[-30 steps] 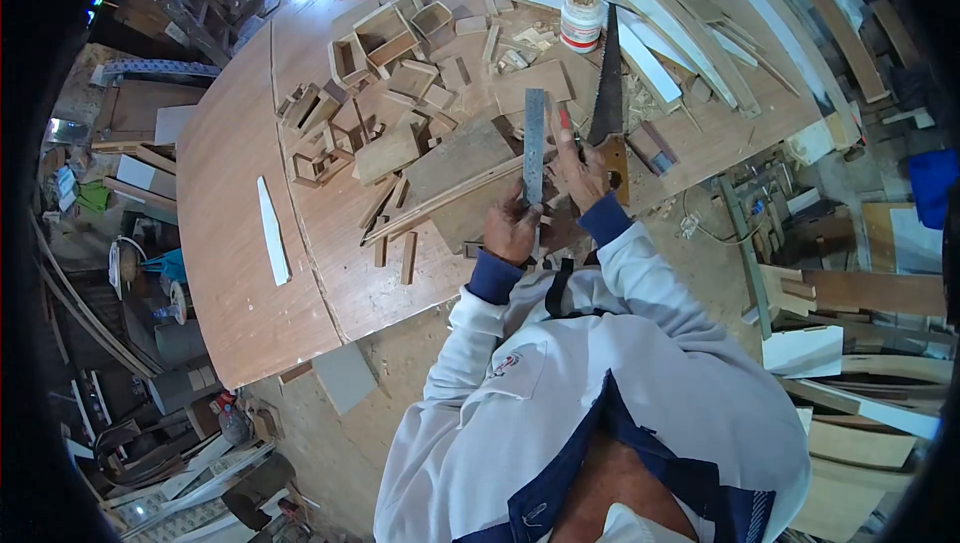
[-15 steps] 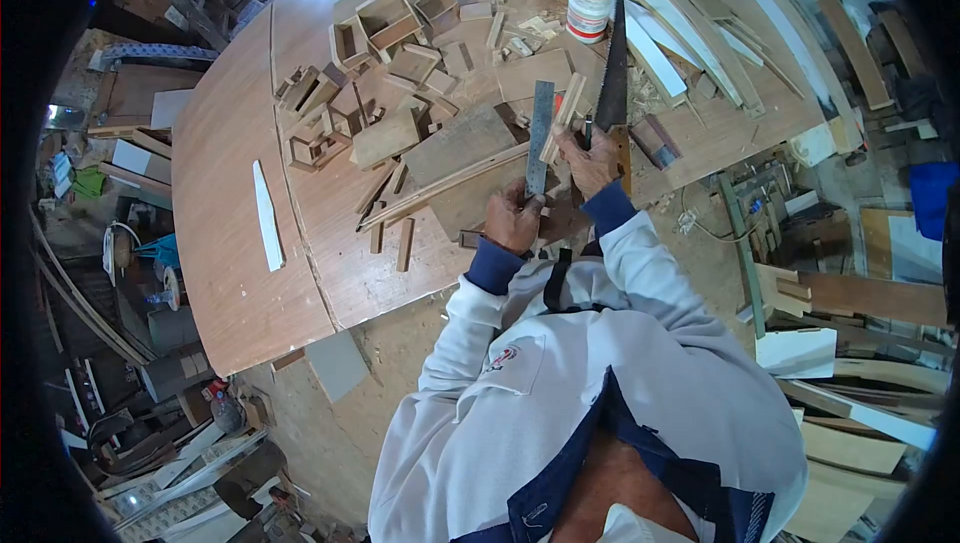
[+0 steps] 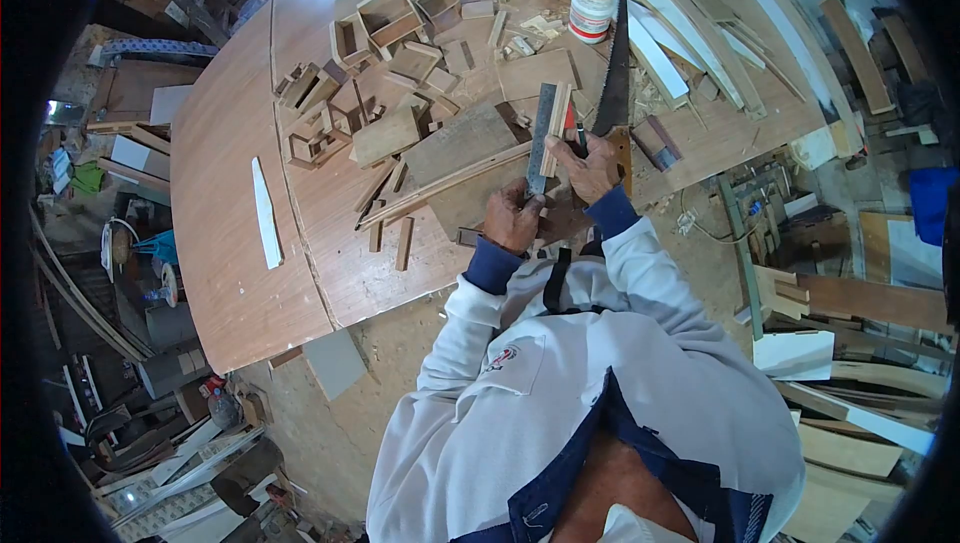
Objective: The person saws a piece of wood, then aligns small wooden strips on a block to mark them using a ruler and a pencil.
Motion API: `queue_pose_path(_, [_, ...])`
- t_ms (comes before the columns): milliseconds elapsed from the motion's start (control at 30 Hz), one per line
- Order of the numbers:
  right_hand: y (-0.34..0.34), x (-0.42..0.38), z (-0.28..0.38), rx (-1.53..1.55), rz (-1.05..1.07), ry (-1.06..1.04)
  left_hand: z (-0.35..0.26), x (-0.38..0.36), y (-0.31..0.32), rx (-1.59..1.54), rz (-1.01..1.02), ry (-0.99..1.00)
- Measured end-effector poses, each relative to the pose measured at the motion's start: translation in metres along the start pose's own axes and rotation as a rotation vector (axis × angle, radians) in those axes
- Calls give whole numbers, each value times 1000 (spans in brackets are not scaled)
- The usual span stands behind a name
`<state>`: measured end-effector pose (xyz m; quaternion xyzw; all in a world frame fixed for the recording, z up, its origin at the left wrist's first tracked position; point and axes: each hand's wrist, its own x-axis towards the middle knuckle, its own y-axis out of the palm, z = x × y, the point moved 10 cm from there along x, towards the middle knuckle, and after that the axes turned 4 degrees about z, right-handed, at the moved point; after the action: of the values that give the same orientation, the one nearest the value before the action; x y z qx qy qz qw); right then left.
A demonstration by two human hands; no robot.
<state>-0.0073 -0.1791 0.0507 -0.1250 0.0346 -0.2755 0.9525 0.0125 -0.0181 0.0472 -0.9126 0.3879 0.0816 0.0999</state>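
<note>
My left hand (image 3: 513, 217) is closed on the lower end of a metal ruler (image 3: 543, 133), which points away from me over the table. In my right hand (image 3: 590, 165) is a short grooved wood strip (image 3: 556, 130), held along the ruler's right edge. A dark pencil or marker (image 3: 582, 138) also sticks out of my right hand's fingers. Just right of that hand lies a handsaw (image 3: 614, 83), its blade pointing away. Beside my left hand a long thin wood strip (image 3: 445, 186) lies slantwise on a flat board (image 3: 465, 155).
Small wooden boxes (image 3: 388, 15) and offcuts crowd the table's (image 3: 225, 243) middle. A white jar (image 3: 591, 13) with sticks in it stands at the back. Long white-faced strips (image 3: 655, 43) lie at the back right. A white pointed piece (image 3: 265, 213) lies on the left.
My right hand has brought the short wood strip upright against the ruler, where it was tilted and slightly apart. My left hand has hardly moved.
</note>
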Motion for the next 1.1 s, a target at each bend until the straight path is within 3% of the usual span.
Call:
queue_pose_path(567, [-5,-3,22,10,21,-60,1,-1,3,1,-14,36])
queue_pose_path(800, [-2,-6,22,80,111,42,-4,2,1,122,-39,65])
queue_pose_path(1100, [1,-4,17,72,108,13,-6,-1,2,-38,-38,-3])
